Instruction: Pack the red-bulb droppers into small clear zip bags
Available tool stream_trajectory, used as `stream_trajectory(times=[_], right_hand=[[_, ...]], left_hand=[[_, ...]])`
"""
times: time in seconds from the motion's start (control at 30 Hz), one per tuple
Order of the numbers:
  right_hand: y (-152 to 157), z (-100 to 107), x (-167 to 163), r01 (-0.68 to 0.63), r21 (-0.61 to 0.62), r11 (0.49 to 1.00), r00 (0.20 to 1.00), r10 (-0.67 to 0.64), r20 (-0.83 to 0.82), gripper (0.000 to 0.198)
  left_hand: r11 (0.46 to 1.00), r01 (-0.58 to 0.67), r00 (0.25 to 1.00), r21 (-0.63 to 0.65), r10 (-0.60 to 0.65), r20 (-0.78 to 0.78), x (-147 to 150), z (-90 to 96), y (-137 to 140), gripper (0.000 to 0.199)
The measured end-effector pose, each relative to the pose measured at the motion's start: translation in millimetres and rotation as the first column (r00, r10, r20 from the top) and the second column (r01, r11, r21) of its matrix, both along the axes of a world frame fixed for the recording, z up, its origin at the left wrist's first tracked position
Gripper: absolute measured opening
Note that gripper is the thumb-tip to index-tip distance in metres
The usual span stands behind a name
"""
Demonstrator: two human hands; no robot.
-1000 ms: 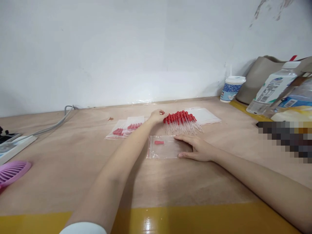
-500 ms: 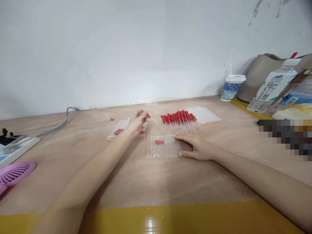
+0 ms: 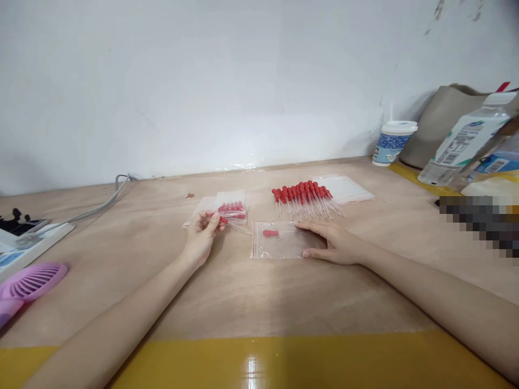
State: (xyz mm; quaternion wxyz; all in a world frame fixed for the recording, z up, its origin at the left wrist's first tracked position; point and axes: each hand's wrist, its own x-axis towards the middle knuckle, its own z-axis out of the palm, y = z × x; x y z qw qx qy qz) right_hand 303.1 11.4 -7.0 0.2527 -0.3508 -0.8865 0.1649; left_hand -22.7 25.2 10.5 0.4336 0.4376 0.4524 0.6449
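Note:
My left hand (image 3: 205,233) is closed around the red bulb of a dropper (image 3: 224,220), whose thin clear stem points right toward the mouth of a zip bag. This clear zip bag (image 3: 279,249) lies flat in front of me with one red-bulbed dropper (image 3: 271,233) inside. My right hand (image 3: 334,243) rests on the bag's right end, thumb and fingers stretched apart. Behind my left hand lie filled bags (image 3: 231,199) with several red bulbs showing. A pile of loose droppers (image 3: 302,192) sits beyond the bag.
A stack of flat clear bags (image 3: 348,189) lies behind the dropper pile. Along the right stand a paper cup (image 3: 393,143), a plastic bottle (image 3: 466,140) and a grey bag (image 3: 430,121). At left are a pink fan (image 3: 34,281), a power strip (image 3: 38,246) and a grey cable (image 3: 103,205).
My left hand has moved left and nearer to me with the dropper, uncovering the filled bags behind it. My right hand stays on the zip bag.

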Motion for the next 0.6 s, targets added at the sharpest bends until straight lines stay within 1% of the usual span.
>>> stream_trajectory(times=[0.2, 0.3, 0.37, 0.47, 0.53, 0.6], right_hand=[[-0.3, 0.5, -0.3, 0.011, 0.005, 1.0, 1.0, -0.011, 0.028, 0.064], [0.3, -0.3, -0.5, 0.009, 0.007, 1.0, 1.0, -0.009, 0.028, 0.064], [0.6, -0.8, -0.7, 0.007, 0.011, 1.0, 1.0, -0.008, 0.027, 0.064], [0.5, -0.8, -0.8, 0.007, 0.011, 1.0, 1.0, -0.007, 0.016, 0.064], [0.3, -0.4, -0.9, 0.004, 0.01, 1.0, 1.0, -0.004, 0.013, 0.064], [0.3, -0.1, -0.9, 0.0, 0.012, 1.0, 1.0, 0.0, 0.012, 0.064]], left_hand=[[0.997, 0.07, 0.996, -0.042, -0.072, -0.055, 8.8, -1.7, -9.9, 0.046], [0.995, 0.087, 0.98, -0.039, -0.093, -0.178, 11.5, -1.4, -15.8, 0.042], [0.992, 0.124, 0.944, -0.032, -0.127, -0.305, 12.5, -2.4, -18.7, 0.036], [0.974, 0.225, 0.853, -0.032, -0.212, -0.476, 13.6, -6.2, -20.3, 0.028], [0.961, 0.274, 0.802, -0.034, -0.248, -0.543, 15.3, -8.7, -19.2, 0.025], [0.956, 0.29, 0.778, -0.032, -0.255, -0.574, 18.8, -10.2, -16.4, 0.022]])
